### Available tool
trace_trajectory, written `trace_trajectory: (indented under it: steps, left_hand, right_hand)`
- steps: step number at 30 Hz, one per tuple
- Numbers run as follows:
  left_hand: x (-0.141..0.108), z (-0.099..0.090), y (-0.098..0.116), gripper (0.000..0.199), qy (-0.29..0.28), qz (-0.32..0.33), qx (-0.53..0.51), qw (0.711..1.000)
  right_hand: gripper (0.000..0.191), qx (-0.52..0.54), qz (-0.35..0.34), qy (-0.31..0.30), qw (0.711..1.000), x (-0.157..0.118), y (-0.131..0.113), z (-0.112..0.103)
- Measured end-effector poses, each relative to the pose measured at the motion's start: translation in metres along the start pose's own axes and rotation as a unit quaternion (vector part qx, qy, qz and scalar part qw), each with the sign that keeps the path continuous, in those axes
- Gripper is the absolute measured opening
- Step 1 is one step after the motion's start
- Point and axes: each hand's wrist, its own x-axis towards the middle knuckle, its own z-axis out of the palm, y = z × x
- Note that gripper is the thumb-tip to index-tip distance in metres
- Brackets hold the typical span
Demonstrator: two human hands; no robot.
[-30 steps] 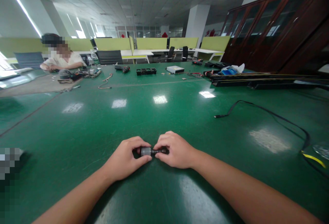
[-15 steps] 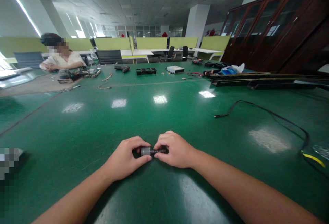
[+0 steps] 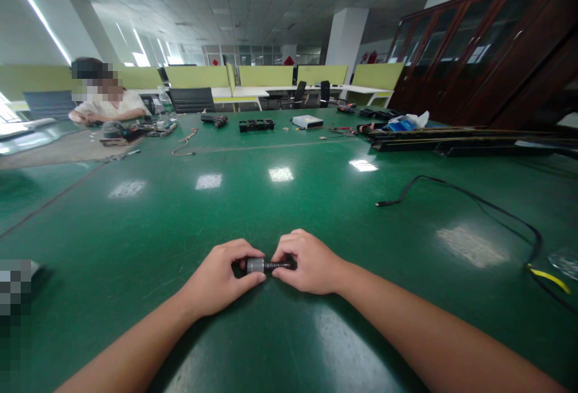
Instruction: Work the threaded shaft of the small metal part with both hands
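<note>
Far left: a person in a white top (image 3: pixel 115 105) sits at the table's far side, forearms resting in front, near a cluster of mixed dark parts (image 3: pixel 120 132).
My left hand (image 3: pixel 217 278): thumb and fingers closed around the grey cylindrical end of a small metal piece with a dark ridged shaft (image 3: pixel 256 265).
Metal piece: lying sideways between my hands, low over the green glossy tabletop (image 3: pixel 271 212), shaft pointing right; I cannot tell whether it touches the surface.
My right hand (image 3: pixel 311 263): thumb and fingers narrowed about the ridged shaft, its tip partly hidden by them.
Right: a thin black cable (image 3: pixel 478 196) curves over the tabletop, well apart from my hands.
</note>
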Motion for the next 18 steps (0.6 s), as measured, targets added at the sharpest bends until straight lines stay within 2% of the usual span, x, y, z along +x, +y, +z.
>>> trace_trajectory:
  steps: [18]
  left_hand:
    - [0.0002, 0.0007, -0.001, 0.02, -0.004, -0.006, -0.002, 1.0]
  right_hand:
    - [0.007, 0.007, 0.001, 0.002, 1.0, -0.0004, 0.003, -0.0006]
